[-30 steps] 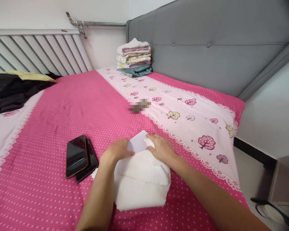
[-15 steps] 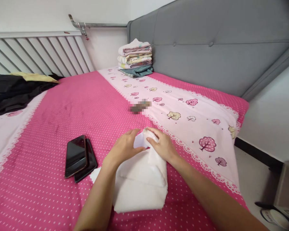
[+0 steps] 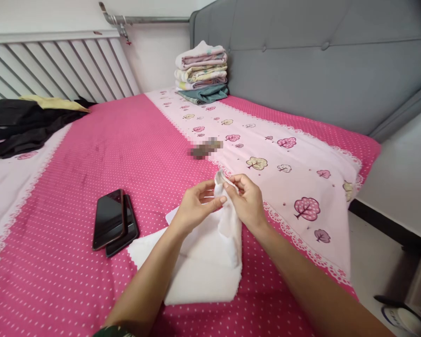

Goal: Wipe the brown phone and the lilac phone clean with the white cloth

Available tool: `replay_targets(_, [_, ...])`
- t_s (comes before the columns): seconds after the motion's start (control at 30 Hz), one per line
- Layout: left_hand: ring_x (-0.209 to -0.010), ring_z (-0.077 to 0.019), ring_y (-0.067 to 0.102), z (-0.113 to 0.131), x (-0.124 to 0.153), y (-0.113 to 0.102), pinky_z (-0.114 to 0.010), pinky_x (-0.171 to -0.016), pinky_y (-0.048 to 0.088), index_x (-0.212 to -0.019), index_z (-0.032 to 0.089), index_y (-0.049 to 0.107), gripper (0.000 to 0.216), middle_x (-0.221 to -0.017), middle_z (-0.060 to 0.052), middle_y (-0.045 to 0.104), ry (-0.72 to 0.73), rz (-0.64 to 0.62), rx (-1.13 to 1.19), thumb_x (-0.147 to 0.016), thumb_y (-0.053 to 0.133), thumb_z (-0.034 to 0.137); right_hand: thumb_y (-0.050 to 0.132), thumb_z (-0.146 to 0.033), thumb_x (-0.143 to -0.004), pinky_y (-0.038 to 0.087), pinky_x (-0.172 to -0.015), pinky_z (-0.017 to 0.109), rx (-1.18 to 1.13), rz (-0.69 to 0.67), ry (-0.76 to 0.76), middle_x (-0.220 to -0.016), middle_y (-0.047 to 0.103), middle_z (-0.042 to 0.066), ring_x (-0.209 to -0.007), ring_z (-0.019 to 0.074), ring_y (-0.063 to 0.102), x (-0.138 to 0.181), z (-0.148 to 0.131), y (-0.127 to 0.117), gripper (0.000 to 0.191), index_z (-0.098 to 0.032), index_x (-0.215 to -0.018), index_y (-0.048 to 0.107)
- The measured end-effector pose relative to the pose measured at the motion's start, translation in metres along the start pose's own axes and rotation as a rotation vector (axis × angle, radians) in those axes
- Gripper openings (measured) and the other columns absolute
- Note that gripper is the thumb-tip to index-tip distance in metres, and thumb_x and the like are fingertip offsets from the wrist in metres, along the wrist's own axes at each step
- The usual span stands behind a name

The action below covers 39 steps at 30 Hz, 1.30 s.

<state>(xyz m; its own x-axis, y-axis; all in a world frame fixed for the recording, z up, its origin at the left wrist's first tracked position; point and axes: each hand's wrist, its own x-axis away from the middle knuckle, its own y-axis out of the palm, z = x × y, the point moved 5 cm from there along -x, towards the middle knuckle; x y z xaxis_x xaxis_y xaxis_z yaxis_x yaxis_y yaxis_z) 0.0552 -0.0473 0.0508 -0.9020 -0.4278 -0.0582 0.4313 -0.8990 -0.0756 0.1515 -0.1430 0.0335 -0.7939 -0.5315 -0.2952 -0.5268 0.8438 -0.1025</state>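
A white, soft-looking cloth [image 3: 203,283] lies partly folded on the bed in front of me, its near edge flat on the sheet. Its far right part is gathered and raised into a narrow upright fold between my hands. My left hand [image 3: 194,206] closes on the left side of that fold, thumb toward me and fingers behind. On the other side, my right hand [image 3: 248,200] pinches the top edge between thumb and fingers. A pale flap of the cloth pokes out beyond my left wrist. Whether it is a garment or a towel I cannot tell.
Two dark phones [image 3: 108,219] overlap on the pink dotted sheet [image 3: 101,154] to the left. A stack of folded fabrics [image 3: 201,65] stands by the grey headboard [image 3: 284,51]. Dark clothes [image 3: 24,124] lie near the radiator [image 3: 63,65]. A blurred item [image 3: 205,149] sits beyond my hands.
The cloth's far part has been lifted and gathered into an upright fold. My left hand has closed from a looser pose onto it. The view has shifted slightly.
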Motion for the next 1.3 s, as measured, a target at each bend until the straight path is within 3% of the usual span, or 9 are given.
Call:
replay_targets(0.2, [-0.063,-0.0144,0.059,-0.011,0.0,-0.006,-0.026,-0.062,0.047,-0.079,0.011,0.067,0.03,-0.069,-0.003,0.065,-0.02,0.285,0.139,-0.072,0.07,0.041,0.059,-0.039,-0.081,0.041,-0.056,0.024,-0.066,-0.134,0.01,-0.071,0.064,0.0,-0.062,0.0137,0.056,0.002,-0.001,0.009,0.021,-0.019,-0.08,0.065])
replay_targets(0.33, [-0.059,-0.0116,0.055,-0.009,0.0,-0.01,-0.024,-0.061,0.046,-0.076,0.012,0.067,0.023,-0.065,-0.001,0.063,-0.013,0.334,0.195,-0.069,0.072,0.034,0.06,-0.042,-0.08,0.04,-0.055,0.024,-0.197,-0.188,0.066,-0.069,0.062,-0.001,-0.06,0.013,0.053,0.003,0.0,0.013,0.024,-0.019,-0.076,0.066])
replay_targets(0.5, [-0.058,-0.0104,0.054,-0.003,0.002,-0.012,-0.022,-0.058,0.045,-0.073,0.013,0.066,0.019,-0.065,0.0,0.062,-0.018,0.37,0.268,-0.066,0.072,0.03,0.065,-0.04,-0.073,0.039,-0.053,0.023,-0.407,-0.142,0.211,-0.062,0.059,-0.003,-0.057,0.0117,0.05,0.004,0.006,0.017,0.021,-0.019,-0.069,0.065])
replay_targets(0.6, [-0.056,-0.0097,0.053,-0.001,0.003,-0.012,-0.021,-0.056,0.044,-0.069,0.013,0.064,0.019,-0.063,0.001,0.06,-0.032,0.352,0.262,-0.065,0.071,0.029,0.066,-0.038,-0.072,0.039,-0.052,0.023,-0.414,-0.115,0.251,-0.063,0.06,-0.003,-0.056,0.0113,0.051,0.005,0.008,0.018,0.019,-0.019,-0.07,0.065])
replay_targets(0.77, [-0.051,-0.0089,0.05,0.0,0.003,-0.009,-0.02,-0.05,0.039,-0.068,0.013,0.061,0.025,-0.058,0.001,0.058,-0.055,0.286,0.162,-0.066,0.071,0.035,0.07,-0.034,-0.072,0.046,-0.061,0.025,-0.256,-0.129,0.059,-0.088,0.067,0.002,-0.07,0.0138,0.058,0.005,-0.002,0.013,0.028,-0.022,-0.097,0.067])
replay_targets(0.87, [-0.05,-0.0088,0.05,-0.003,0.003,-0.006,-0.019,-0.048,0.036,-0.07,0.013,0.061,0.027,-0.057,0.001,0.058,-0.071,0.239,0.092,-0.066,0.071,0.037,0.068,-0.034,-0.075,0.046,-0.063,0.026,-0.209,-0.116,0.021,-0.082,0.068,0.002,-0.07,0.0143,0.06,0.004,-0.003,0.01,0.019,-0.021,-0.088,0.07])
replay_targets(1.07, [-0.049,-0.0086,0.048,-0.008,0.003,-0.004,-0.019,-0.047,0.034,-0.073,0.014,0.06,0.018,-0.058,0.003,0.055,-0.104,0.197,-0.005,-0.067,0.063,0.03,0.069,-0.039,-0.073,0.041,-0.054,0.023,-0.334,-0.132,0.177,-0.064,0.063,-0.002,-0.058,0.0117,0.054,0.004,0.005,0.013,0.02,-0.019,-0.073,0.066])
replay_targets(1.3, [-0.059,-0.0124,0.053,-0.009,0.003,-0.003,-0.022,-0.054,0.038,-0.068,0.015,0.06,0.007,-0.064,0.001,0.058,-0.11,-0.012,-0.221,-0.067,0.056,0.019,0.077,-0.042,-0.06,0.039,-0.052,0.023,-0.54,-0.103,0.412,-0.061,0.06,-0.003,-0.053,0.0104,0.051,0.007,0.011,0.016,0.028,-0.019,-0.066,0.063])
